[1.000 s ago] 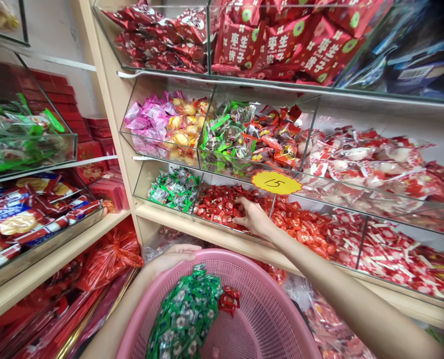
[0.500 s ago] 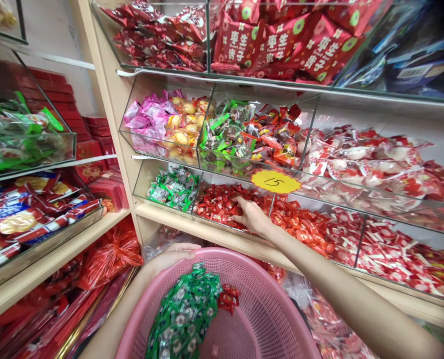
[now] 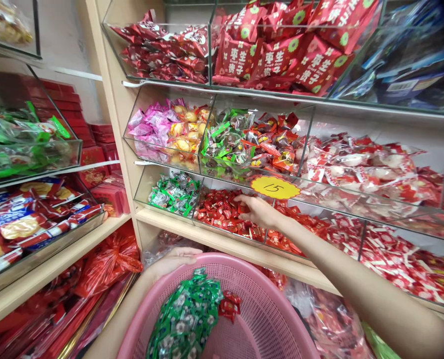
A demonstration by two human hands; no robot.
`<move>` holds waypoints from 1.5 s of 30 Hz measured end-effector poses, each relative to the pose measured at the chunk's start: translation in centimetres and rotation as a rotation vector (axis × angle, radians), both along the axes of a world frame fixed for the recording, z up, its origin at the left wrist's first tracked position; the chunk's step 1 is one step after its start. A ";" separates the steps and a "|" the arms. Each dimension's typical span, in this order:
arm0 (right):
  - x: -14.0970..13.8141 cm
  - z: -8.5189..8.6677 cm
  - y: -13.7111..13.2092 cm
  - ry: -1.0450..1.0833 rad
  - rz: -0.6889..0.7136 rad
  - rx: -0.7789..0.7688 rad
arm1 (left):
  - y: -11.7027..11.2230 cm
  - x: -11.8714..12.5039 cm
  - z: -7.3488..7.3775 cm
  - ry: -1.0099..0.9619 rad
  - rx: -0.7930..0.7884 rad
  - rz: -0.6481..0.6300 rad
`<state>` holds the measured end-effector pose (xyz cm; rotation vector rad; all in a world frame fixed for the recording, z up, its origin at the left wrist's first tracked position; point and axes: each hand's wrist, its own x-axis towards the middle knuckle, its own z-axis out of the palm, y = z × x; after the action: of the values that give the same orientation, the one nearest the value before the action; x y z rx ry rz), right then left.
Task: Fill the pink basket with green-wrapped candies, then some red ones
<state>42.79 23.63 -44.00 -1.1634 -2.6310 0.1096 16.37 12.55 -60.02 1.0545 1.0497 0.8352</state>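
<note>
My left hand [image 3: 177, 258] grips the far left rim of a pink plastic basket [image 3: 282, 304], its fingers lying along the edge. Inside the basket are a heap of green-wrapped candies [image 3: 186, 316] and a few red-wrapped candies [image 3: 229, 305]. My right hand [image 3: 257, 210] reaches over the low clear front of a shelf bin, just above a pile of small red-wrapped candies [image 3: 220, 207]. Its thumb and fingers are apart and slightly bent, with no candy visible between them.
Silver-and-green candies [image 3: 177, 192] fill the bin to the left. A yellow price tag [image 3: 275, 187] marked 15 hangs above my right wrist. Clear dividers part the bins, and a wooden shelf edge [image 3: 207, 234] runs above the basket. Packaged biscuits [image 3: 20, 224] lie at left.
My right hand has shifted slightly right and back over the red candies. The shelves sit a little lower in view. My left hand keeps its hold on the basket.
</note>
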 end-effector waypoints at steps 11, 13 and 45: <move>-1.3 -1.7 2.3 -0.029 0.226 0.046 | -0.4 0.3 0.6 0.011 -0.014 0.032; -1.2 -1.8 2.3 -0.048 0.241 0.064 | -0.5 0.3 0.7 0.005 -0.014 0.034; -1.4 0.8 -2.6 0.012 0.313 0.166 | -0.3 0.1 -0.1 0.008 0.043 -0.027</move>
<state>41.37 21.01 -43.20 -0.6910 -2.7304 -0.0429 16.47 12.24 -60.07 1.1065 1.0265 0.8357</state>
